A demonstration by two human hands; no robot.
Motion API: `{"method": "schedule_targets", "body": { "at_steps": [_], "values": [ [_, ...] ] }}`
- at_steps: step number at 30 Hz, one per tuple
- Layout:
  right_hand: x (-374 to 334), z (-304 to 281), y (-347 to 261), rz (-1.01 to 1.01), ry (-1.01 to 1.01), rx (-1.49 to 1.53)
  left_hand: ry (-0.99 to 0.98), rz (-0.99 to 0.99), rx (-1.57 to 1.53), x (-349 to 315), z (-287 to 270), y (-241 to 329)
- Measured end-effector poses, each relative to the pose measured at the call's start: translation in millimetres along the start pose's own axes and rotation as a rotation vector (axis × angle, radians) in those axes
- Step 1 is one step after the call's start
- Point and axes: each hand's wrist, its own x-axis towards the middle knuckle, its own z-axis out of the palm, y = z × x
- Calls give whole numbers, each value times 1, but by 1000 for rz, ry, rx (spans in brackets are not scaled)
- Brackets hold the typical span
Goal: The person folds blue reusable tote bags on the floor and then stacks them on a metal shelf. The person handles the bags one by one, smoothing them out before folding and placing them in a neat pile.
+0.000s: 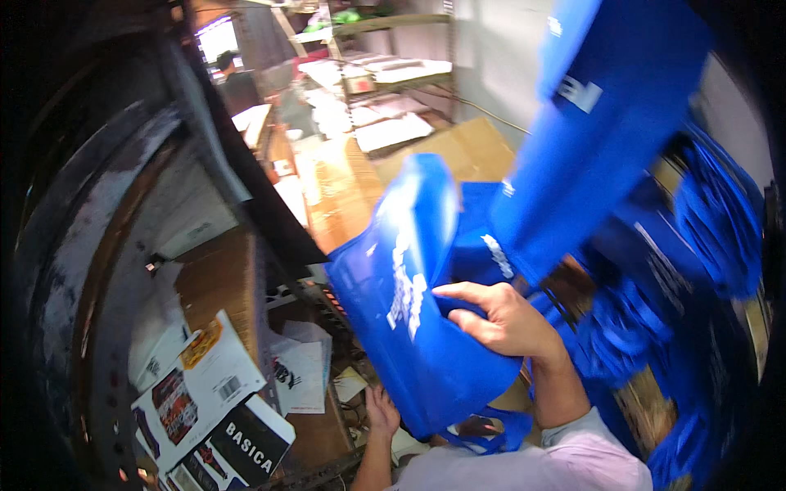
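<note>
A blue fabric bag point(393, 303) with white printing hangs in front of me, its upper part bent over and shiny. My right hand point(508, 319) is on the bag's right side, with a fold of the cloth between thumb and index finger. Below, a blue strap point(495, 434) loops near my body. My left hand point(382, 412) is low beside the bag's lower left edge. Its fingers look stretched out, and whether they touch the bag I cannot tell.
More blue bags point(606, 139) hang or lie bundled at my right. On the left, a shelf holds printed cartons point(205, 376) and papers point(299, 376). Beyond are a large cardboard box point(340, 184), a rack point(393, 74) with white stacks, and a person point(237, 86) far off.
</note>
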Motion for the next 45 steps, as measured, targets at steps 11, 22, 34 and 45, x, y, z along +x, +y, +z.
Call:
{"method": "schedule_targets", "body": {
  "at_steps": [11, 22, 34, 45],
  "values": [
    [-135, -77, -93, 226, 283, -233, -298, -262, 59, -58, 82, -65],
    [-386, -136, -154, 533, 811, -78, -484, 229, 525, -222, 156, -14],
    [-563, -157, -132, 670, 1246, -24, -1083, 393, 936, -243, 375, -58],
    [-527, -238, -9, 639, 1487, -288, -1073, 194, 1105, -90, 575, -90]
  ]
}}
